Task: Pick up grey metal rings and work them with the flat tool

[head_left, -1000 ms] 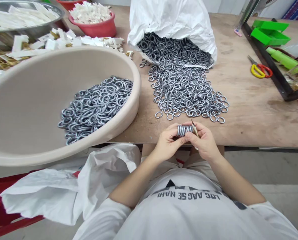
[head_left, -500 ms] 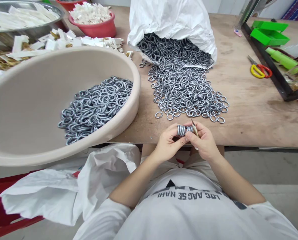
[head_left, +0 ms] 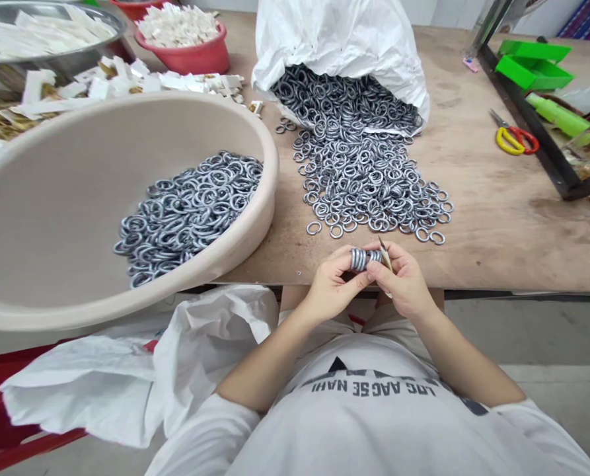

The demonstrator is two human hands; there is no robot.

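My left hand (head_left: 331, 284) is closed around a short row of grey metal rings (head_left: 359, 258) at the table's front edge. Close against it, my right hand (head_left: 404, 281) pinches a thin pale tool with a dark pointed tip (head_left: 386, 256), and its thumb touches the right end of the row. Just beyond both hands lies a heap of loose grey rings (head_left: 364, 178), spilling from a white sack (head_left: 339, 39). More rings (head_left: 195, 211) rest inside a large beige basin (head_left: 269, 198) to the left.
Yellow and red scissors (head_left: 515, 140) lie on the table (head_left: 483, 225) at the right, beside a dark metal frame (head_left: 532, 125) and green trays (head_left: 532, 71). Behind the basin are white pieces (head_left: 101, 86), a red bowl (head_left: 195, 56) and a metal bowl (head_left: 116, 39). White cloth (head_left: 101, 383) hangs lower left.
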